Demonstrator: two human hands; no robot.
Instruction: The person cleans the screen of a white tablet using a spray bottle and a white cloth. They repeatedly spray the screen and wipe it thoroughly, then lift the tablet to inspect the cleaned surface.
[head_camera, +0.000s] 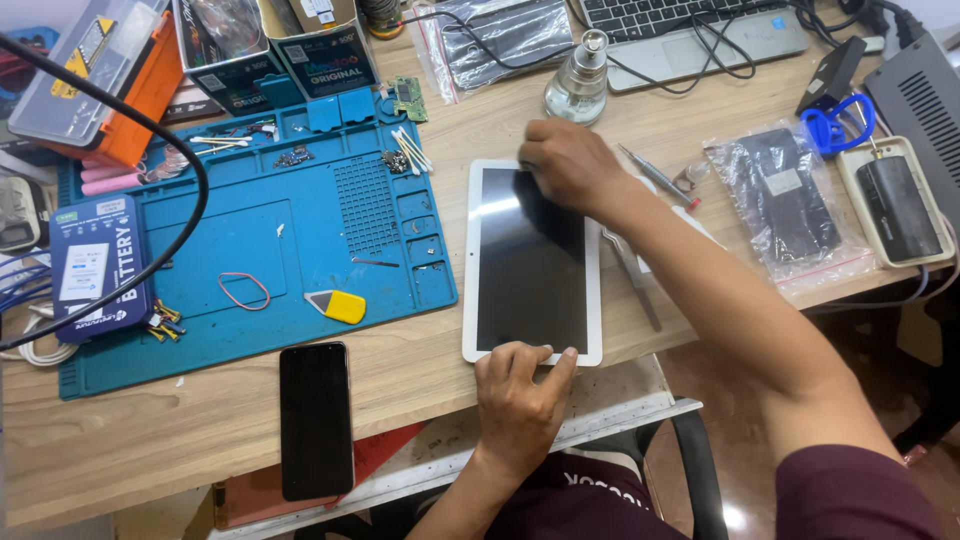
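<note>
tablet (531, 262), white-framed, lies flat between both hands, screen in place and dark. left hand (520, 385) presses open fingers on its near edge; right hand (566, 160) is curled at the far corner, whether it pinches anything i cannot tell. tweezers (634, 282) beside the right forearm lie untouched, so work looks early.

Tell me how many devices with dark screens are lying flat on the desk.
2: a white tablet under both hands, and a black phone at the desk's near edge, left of it. The laptop at the back shows only its keyboard.
</note>
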